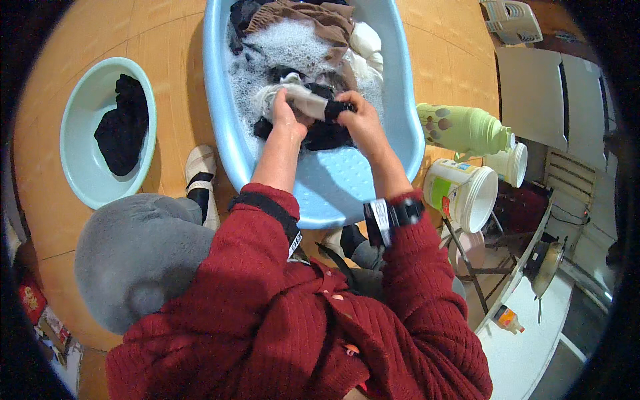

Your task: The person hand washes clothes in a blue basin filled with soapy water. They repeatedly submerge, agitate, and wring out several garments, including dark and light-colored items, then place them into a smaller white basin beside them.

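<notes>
Over a light blue plastic tub (231,150), my left hand (290,117) grips the pale end of a small wet garment (309,102). It looks like a sock with a black band. My right hand (362,122) pinches its black end. Dark cloth (327,136) lies in the tub just below my hands. Soap suds (290,42) cover much of the water. Brown knit fabric (320,20) and a white bundled cloth (366,41) rest toward the tub's far end. The nearer part of the tub floor is bare and dimpled.
To my left, a pale green basin (80,135) holds black cloth (125,130). A green thermos flask (457,127) and a white plastic bucket (462,195) stand right of the tub. Farther right, a white table (525,350) carries a small bottle (508,320) and a pan (547,270).
</notes>
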